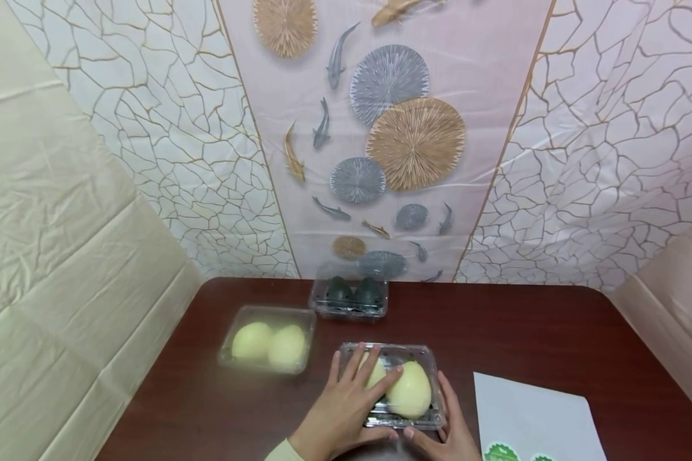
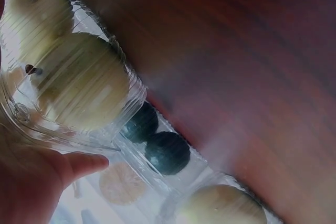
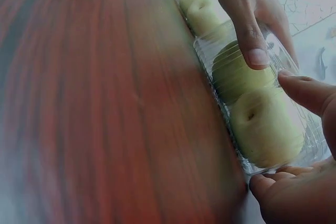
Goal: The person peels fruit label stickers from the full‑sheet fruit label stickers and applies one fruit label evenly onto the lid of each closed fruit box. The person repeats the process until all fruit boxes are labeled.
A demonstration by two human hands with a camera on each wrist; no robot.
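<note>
A clear plastic clamshell container (image 1: pixel 421 352) with two pale yellow-green fruits (image 1: pixel 411 392) sits at the table's near middle. My left hand (image 1: pixel 339 404) lies across its lid, fingers spread and straight, covering much of the left fruit. Its thumb reaches along the near side. From the right, my right hand (image 1: pixel 454 428) holds the container's near corner; its fingers run along the right side and the thumb is at the front. The right wrist view shows the right thumb (image 3: pixel 307 92) high on the front wall and the other fingers low at the end.
A second clear container (image 1: pixel 242 314) with two pale fruits stands to the left. Farther back is a clear container (image 1: pixel 317 301) holding two dark green fruits. White paper (image 1: pixel 530 410) with green stickers (image 1: pixel 500 452) lies at right. A patterned cloth (image 1: pixel 380 218) hangs behind the table.
</note>
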